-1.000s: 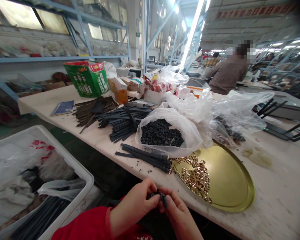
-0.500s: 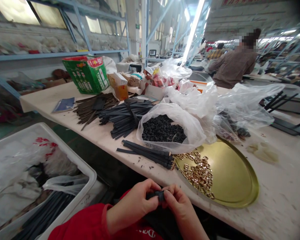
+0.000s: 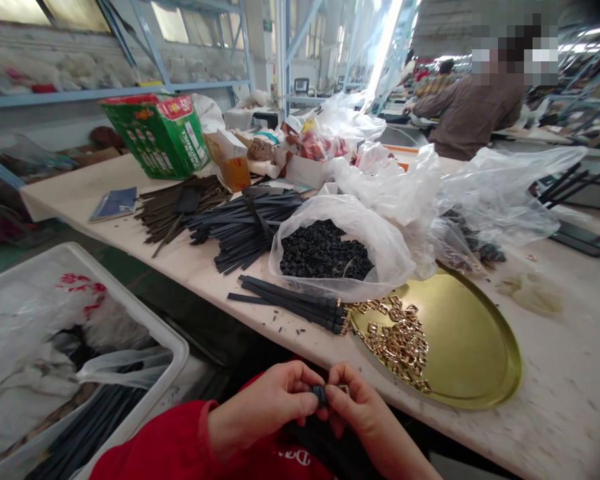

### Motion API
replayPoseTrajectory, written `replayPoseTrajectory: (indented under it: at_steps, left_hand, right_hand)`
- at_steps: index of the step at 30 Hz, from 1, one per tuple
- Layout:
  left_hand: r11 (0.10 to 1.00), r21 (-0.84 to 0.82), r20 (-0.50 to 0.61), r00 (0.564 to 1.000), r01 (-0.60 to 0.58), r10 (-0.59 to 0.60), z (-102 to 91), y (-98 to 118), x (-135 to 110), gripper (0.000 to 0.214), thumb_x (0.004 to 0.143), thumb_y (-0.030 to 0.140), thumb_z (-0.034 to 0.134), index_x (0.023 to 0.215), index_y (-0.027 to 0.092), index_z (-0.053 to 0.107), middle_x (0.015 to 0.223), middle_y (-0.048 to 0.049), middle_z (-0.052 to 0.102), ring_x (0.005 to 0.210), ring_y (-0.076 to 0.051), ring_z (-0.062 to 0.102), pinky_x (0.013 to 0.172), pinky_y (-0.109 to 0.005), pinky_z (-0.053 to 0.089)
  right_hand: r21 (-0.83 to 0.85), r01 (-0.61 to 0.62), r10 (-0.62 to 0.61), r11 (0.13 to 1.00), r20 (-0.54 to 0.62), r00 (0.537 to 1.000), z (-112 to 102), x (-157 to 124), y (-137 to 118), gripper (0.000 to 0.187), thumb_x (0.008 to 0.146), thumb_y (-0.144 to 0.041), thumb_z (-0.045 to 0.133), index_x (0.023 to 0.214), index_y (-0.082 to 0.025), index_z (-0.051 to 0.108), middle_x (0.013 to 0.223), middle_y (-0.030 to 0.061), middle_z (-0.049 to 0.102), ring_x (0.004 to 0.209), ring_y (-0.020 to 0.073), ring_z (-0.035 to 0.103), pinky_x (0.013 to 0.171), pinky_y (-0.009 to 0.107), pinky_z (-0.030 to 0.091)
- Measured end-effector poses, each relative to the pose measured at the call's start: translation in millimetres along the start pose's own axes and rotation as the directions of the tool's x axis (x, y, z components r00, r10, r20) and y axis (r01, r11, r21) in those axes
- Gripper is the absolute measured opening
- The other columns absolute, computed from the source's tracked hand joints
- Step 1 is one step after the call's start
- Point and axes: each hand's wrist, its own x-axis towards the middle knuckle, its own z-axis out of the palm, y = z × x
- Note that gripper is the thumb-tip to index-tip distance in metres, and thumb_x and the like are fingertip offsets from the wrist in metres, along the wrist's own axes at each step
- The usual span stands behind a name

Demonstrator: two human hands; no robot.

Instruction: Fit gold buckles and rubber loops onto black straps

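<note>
Both hands meet over my lap, at the near edge of the table. A dark strap (image 3: 319, 396) shows as a short folded stretch between the fingertips; most of it is hidden. My left hand (image 3: 273, 405) pinches it from the left, thumb against fingers. From the right, my right hand (image 3: 356, 404) is closed on the same strap, and a small gold buckle (image 3: 345, 389) peeks out past its fingers. Just beyond the hands lie several black straps (image 3: 293, 303) with gold buckles at their right ends. Loose gold buckles (image 3: 397, 343) are heaped on a round gold tray (image 3: 473, 340).
Behind the straps, an open plastic bag (image 3: 393, 267) holds small black pieces (image 3: 325, 253). Bundles of dark strips (image 3: 250, 223) and a green carton (image 3: 155, 137) occupy the table's left part. A white bin (image 3: 180, 360) stands at lower left. Another person (image 3: 467, 117) sits farther back.
A gold buckle now shows at my right fingers. The dark strap between my hands shows less of its length. The view has shifted slightly.
</note>
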Motion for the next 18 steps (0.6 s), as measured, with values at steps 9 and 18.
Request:
replayPoseTrajectory:
  at_steps: [9,18]
  left_hand:
    - [0.994,-0.096,0.064,0.997,0.046,-0.040,5.4,2,-4,0.029,0.069,0.027,0.064,0.089,0.009,0.054,0.075,-0.0052,0.064,0.066,-0.010,0.055,0.056,-0.020,0.035]
    - [0.909,0.412,-0.052,0.997,0.067,-0.050,6.9,-7,-7,0.023,0.075,0.021,0.046,0.094,0.014,0.057,0.070,0.0018,0.057,0.058,-0.009,0.048,0.051,-0.019,0.034]
  right_hand:
    - [0.103,-0.123,0.113,0.987,0.098,0.989,-2,-7,-4,0.035,0.075,-0.048,0.059,0.076,-0.020,0.039,0.058,-0.0047,0.055,0.038,0.0039,0.038,0.039,0.016,0.026]
    - [-0.613,0.091,-0.178,0.785,-0.082,0.981,1,-12,17,0.007,0.077,-0.026,0.048,0.078,-0.020,0.045,0.067,-0.0010,0.052,0.060,0.0134,0.046,0.056,0.026,0.033]
